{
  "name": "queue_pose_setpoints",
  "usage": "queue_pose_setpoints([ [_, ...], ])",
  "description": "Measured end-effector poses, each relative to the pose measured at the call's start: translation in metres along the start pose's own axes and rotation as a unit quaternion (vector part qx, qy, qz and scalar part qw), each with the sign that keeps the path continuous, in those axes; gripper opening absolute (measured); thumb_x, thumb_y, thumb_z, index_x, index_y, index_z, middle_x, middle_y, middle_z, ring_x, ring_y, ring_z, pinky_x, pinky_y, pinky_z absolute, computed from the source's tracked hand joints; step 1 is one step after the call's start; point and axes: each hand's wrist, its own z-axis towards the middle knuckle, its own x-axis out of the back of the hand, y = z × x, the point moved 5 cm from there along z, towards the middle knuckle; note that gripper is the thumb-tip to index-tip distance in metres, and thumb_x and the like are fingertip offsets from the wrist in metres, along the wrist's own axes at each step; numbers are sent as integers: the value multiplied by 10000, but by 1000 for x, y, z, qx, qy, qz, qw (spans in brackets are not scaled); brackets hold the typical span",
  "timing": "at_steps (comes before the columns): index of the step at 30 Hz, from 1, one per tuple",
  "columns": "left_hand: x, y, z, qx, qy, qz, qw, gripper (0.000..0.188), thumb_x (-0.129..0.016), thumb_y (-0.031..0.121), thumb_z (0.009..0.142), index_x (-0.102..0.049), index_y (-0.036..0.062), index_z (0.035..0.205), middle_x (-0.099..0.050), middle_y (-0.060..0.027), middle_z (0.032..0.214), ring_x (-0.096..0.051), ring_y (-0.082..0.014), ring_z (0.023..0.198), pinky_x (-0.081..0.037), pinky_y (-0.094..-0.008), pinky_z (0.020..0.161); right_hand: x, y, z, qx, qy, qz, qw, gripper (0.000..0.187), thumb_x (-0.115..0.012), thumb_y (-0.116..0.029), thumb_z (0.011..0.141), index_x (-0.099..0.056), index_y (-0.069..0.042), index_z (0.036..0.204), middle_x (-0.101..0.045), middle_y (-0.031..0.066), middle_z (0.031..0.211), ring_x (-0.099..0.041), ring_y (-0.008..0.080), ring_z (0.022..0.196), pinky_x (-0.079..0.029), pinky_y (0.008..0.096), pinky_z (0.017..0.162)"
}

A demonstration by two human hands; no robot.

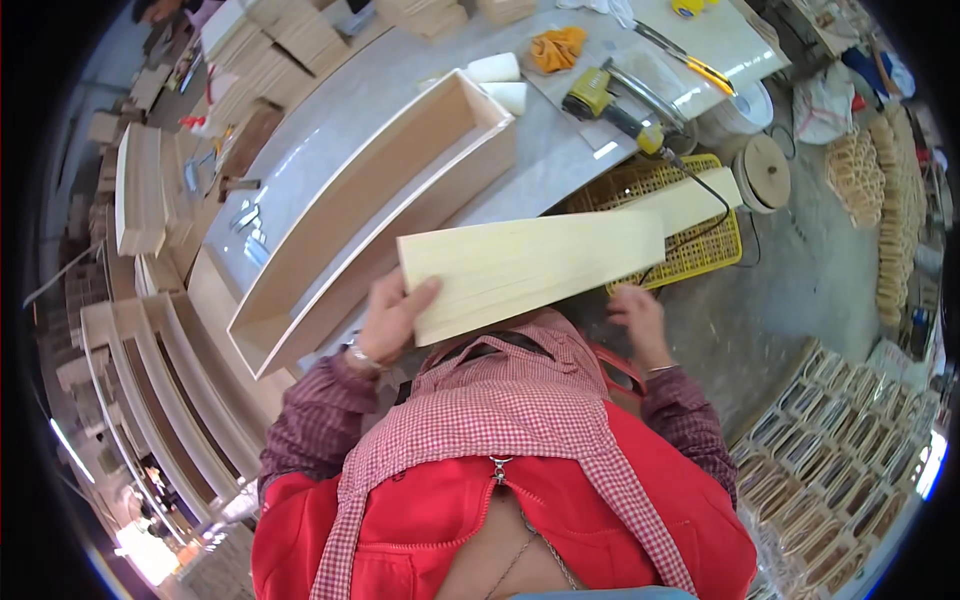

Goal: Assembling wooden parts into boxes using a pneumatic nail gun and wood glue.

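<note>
A pale, flat wooden board (530,265) lies across the front of my body, its left end gripped by my left hand (395,310), thumb on top. Another pale board (690,205) shows beyond its right end, over a yellow plastic basket (715,245). My right hand (638,318) is beside the board's lower right edge, apart from it, with fingers partly curled; whether they hold anything is not clear. Just left of the board, a long wooden box frame (390,180) with thin walls rests on the table.
On the grey table (330,130) lie a yellow-green power tool (600,100) with a black cord, an orange cloth (557,48), white rolls (495,68) and a yellow cutter knife (708,75). More wooden frames (150,380) stand at left. Small wooden pieces (840,460) fill the lower right.
</note>
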Motion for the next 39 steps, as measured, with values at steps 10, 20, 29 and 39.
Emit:
queue_pose_setpoints([
  [10, 160, 29, -126, -119, 183, -40, 975, 374, -595, 184, 891, -548, -70, 1162, -639, -114, 902, -586, -117, 630, -486, -201, 572, 71, -62, 22, 93, 117, -84, 985, 391, -585, -155, 876, -545, 30, 1218, -635, 92, 1049, -573, 126, 849, -449, 209, 738],
  [20, 310, 14, -193, -152, 393, 14, 907, 316, -557, 152, 937, -543, -29, 1196, -626, -76, 1000, -586, -107, 802, -473, -199, 727, -112, -253, 47, 296, -113, 11, 948, 186, -627, -39, 778, -704, -1, 943, -613, 1, 768, -479, 70, 655, -396, 174, 599],
  [29, 361, -23, -225, -81, 493, 41, 865, 264, -588, 174, 925, -603, -15, 1109, -637, -43, 942, -572, -88, 792, -464, -200, 723, -194, -243, 92, 275, -144, -56, 949, 226, -600, -20, 791, -711, -13, 988, -662, 23, 866, -538, 100, 767, -442, 192, 699],
  [39, 365, -37, -214, -56, 524, 57, 848, 340, -585, 191, 921, -572, -26, 1183, -633, -81, 1021, -589, -117, 823, -479, -218, 727, -202, -221, 99, 250, -133, -70, 956, 215, -601, -6, 762, -720, 8, 941, -669, 42, 830, -542, 109, 719, -445, 196, 663],
])
